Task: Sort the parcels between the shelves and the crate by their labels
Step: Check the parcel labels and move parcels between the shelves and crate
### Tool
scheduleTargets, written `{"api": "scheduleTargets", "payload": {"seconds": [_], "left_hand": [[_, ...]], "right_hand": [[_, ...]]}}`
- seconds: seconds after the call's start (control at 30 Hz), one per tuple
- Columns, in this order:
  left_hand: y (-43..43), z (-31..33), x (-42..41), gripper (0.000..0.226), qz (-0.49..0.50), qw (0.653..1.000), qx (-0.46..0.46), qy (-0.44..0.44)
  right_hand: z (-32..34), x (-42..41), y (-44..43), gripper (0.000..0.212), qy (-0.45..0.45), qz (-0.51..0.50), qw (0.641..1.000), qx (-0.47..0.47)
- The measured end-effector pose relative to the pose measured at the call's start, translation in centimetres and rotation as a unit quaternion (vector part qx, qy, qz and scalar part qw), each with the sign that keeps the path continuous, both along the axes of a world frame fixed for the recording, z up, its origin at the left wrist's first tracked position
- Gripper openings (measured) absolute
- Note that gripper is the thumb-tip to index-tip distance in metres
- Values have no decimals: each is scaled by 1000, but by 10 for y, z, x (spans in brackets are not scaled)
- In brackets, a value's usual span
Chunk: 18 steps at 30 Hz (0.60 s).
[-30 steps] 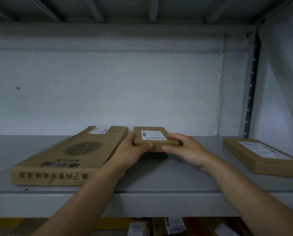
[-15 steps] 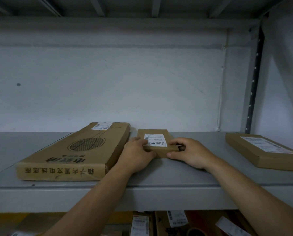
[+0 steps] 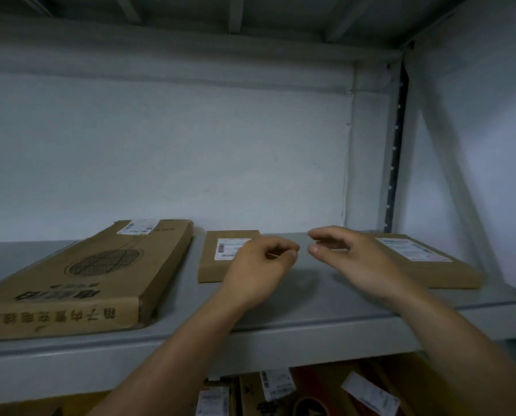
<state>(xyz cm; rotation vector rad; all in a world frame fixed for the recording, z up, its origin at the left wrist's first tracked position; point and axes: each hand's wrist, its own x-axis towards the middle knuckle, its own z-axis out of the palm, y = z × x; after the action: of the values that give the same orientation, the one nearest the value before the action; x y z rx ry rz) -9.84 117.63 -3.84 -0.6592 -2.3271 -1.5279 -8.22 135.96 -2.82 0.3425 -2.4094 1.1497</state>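
Observation:
A small brown parcel (image 3: 214,265) with a white label lies flat on the grey shelf (image 3: 280,328), between two larger parcels. My left hand (image 3: 259,265) hovers over the small parcel's right edge, fingers loosely curled, holding nothing. My right hand (image 3: 350,259) floats a little to the right of it, fingers apart and empty, partly in front of the flat parcel (image 3: 431,265) at the right. A long printed carton (image 3: 82,271) with a label at its far end lies on the left of the shelf.
The shelf's back is a white wall; a perforated upright (image 3: 396,151) stands at the right rear. Below the shelf's front edge, several labelled parcels (image 3: 277,385) sit on a lower level. The shelf above hangs close overhead.
Both hands have let go of the small parcel and pulled back and to the right. The parcel now rests on the shelf beside the long carton.

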Motion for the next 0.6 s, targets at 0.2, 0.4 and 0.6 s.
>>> {"api": "scheduleTargets", "payload": {"seconds": [0.2, 0.4, 0.6], "left_hand": [[67, 11, 2, 15, -61, 995, 18, -81], [124, 15, -3, 21, -59, 992, 5, -111], [173, 15, -15, 43, -23, 991, -76, -112]], "right_hand": [[11, 1, 84, 29, 28, -105, 993, 40], [7, -8, 160, 38, 1, -178, 981, 76], [3, -12, 210, 56, -101, -199, 968, 119]]}}
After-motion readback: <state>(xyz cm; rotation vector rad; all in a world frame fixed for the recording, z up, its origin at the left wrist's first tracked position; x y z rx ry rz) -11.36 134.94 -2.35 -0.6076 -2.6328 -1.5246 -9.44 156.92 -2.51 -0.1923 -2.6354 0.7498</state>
